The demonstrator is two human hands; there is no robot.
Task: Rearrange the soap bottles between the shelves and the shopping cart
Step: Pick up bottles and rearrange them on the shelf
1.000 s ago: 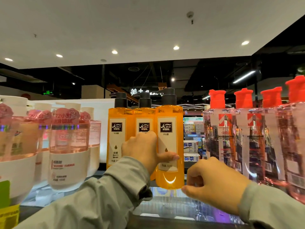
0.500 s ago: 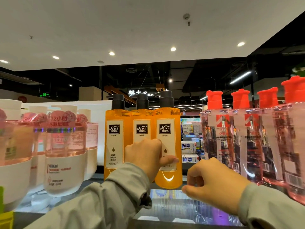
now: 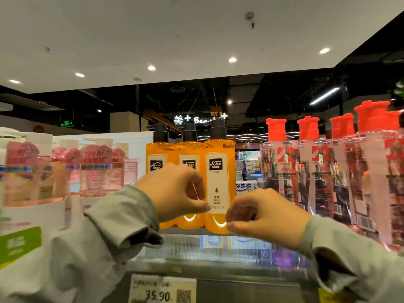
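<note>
Three orange bottles (image 3: 189, 149) stand upright in a row on the shelf (image 3: 218, 267), black pumps up. The front bottle (image 3: 219, 182) is nearest the edge with its label facing out. The cart is not in view. The left hand (image 3: 172, 193) hovers in front of the row, fingers curled in a loose C with a gap to the thumb and nothing held in it. The thumb tip lies at the label's left edge; contact cannot be confirmed. The right hand (image 3: 269, 217) is likewise half-curled and empty, with its fingertips just beside the front bottle's lower right corner. The step in hand appears to be squaring the front bottle within its row. To do this well, bring both hands to opposite sides of the body, low down, where a push slides the bottle rather than tipping it. Apply light, equal pressure. Keep the label forward and the side flush with the orange neighbour. Do not push on the pump, because the tall shape will likely topple. Keep the right sleeve clear of the red-capped bottles (image 3: 282, 171) close by on the right, and the left sleeve clear of the pink bottles (image 3: 96, 171).
</note>
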